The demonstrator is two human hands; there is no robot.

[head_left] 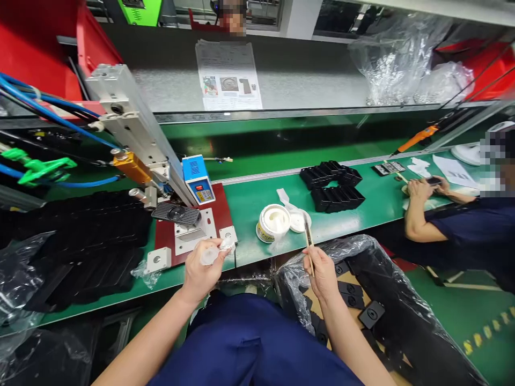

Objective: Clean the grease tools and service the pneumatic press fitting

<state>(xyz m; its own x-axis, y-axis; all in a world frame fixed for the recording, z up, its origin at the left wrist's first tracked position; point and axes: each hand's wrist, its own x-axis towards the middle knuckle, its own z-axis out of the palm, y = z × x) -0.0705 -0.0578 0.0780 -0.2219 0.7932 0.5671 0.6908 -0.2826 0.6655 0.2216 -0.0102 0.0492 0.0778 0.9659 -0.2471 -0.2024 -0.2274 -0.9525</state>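
My left hand (203, 271) is closed around a translucent white piece (209, 256), crumpled at its far end; its exact kind I cannot make out. In my right hand (324, 273) is a slim brush (308, 236) with a wooden handle, its dark end pointing away from me. Between and beyond the hands stands an open white tub (273, 221) with a yellow label and white paste inside. A white lid (298, 220) lies to the right of the tub, with a white strip by it. The brush's far end overlaps the lid in view; whether they touch I cannot tell.
At left, a press fixture (140, 128) on a red base bears a black part (176, 213); a blue box (198, 179) adjoins it. Black parts (332, 185) stand in rows beyond the lid. A plastic-lined bin (362, 300) is below right. A co-worker (450, 225) sits at right.
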